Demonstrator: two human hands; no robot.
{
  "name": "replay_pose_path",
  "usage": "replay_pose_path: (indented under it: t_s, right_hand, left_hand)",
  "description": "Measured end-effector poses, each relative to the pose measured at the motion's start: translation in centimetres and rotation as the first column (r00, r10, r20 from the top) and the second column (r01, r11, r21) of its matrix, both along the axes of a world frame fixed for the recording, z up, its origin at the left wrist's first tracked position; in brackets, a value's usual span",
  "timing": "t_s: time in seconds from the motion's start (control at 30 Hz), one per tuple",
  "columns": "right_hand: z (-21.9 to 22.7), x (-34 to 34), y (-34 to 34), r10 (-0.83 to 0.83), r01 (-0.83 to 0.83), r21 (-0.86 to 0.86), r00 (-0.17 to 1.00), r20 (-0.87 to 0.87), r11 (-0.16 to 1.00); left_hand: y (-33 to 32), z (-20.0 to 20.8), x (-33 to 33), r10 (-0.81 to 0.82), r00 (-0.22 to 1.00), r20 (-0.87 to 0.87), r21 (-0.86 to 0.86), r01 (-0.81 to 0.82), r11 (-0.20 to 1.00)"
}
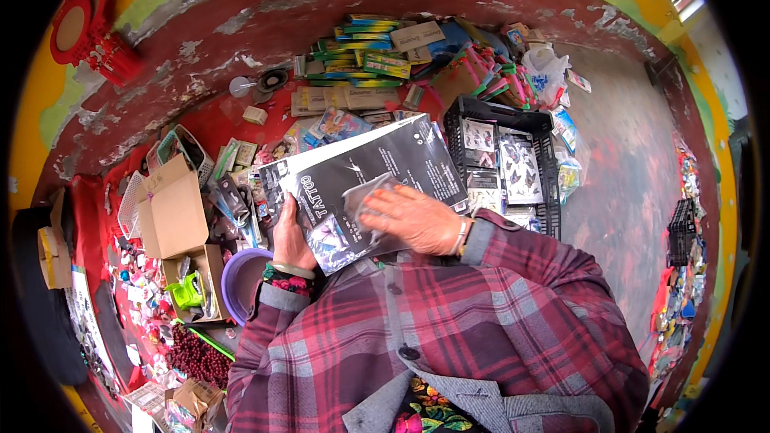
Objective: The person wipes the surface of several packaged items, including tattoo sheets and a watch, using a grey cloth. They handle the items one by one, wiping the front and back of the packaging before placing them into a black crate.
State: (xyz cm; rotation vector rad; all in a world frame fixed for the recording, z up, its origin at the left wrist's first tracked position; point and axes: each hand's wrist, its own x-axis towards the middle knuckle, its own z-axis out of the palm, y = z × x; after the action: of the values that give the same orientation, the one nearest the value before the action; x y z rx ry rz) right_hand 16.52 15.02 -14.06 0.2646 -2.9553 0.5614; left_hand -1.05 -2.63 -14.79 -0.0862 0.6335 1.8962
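Note:
My left hand (pixel 293 239) grips the lower left edge of several flat temporary tattoo packs (pixel 395 159), with the thumb on top and the other fingers hidden beneath. The top pack is black with white print, in a shiny clear sleeve, tilted in front of my chest. White edges of the packs under it show along the far side. My right hand (pixel 417 220) presses a crumpled grey cloth (pixel 361 194) onto the black face, fingers stretched over it. To the right of the packs stands a black plastic crate (pixel 550 192) holding similar packs with butterfly-like pictures.
A purple basin (pixel 241 289) and an open cardboard box (pixel 210 266) holding a green item stand at my left. Coloured boxes (pixel 353 52) are piled by the far wall, next to a clear plastic bag (pixel 547 72). Dark red beads (pixel 195 357) lie at the lower left.

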Motion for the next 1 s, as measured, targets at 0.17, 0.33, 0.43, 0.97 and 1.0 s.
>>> replay_pose_path:
  t_s: [0.17, 0.33, 0.43, 0.97, 1.0]
  right_hand:
    - [1.1, 2.2, 3.4, -0.289, 0.291, 0.164, 0.957, -0.034, 0.943]
    - [-1.0, 3.6, 7.1, -0.505, 0.511, 0.022, 0.855, -0.121, 0.86]
    - [-0.7, 3.8, 10.4, -0.698, 0.661, -0.255, 0.71, -0.093, 0.706]
    - [0.0, -7.5, -5.1, 0.12, -0.137, -0.128, 0.984, -0.135, 0.982]
    - [0.0, -7.7, -4.9, 0.075, -0.09, -0.112, 0.989, -0.128, 0.99]
  left_hand:
    - [-0.1, -0.1, 0.1, 0.027, 0.999, 0.024, -0.058, -0.025, 0.998]
    - [-0.1, -0.6, -0.1, 0.034, 0.999, -0.007, -0.075, -0.034, 0.997]
    - [-0.2, -0.5, -0.1, 0.055, 0.998, 0.01, -0.055, -0.054, 0.997]
    - [-0.4, 0.2, -0.3, 0.15, 0.987, -0.064, -0.057, -0.154, 0.986]
    - [-0.1, 0.5, -0.1, 0.19, 0.98, -0.055, -0.071, -0.194, 0.978]
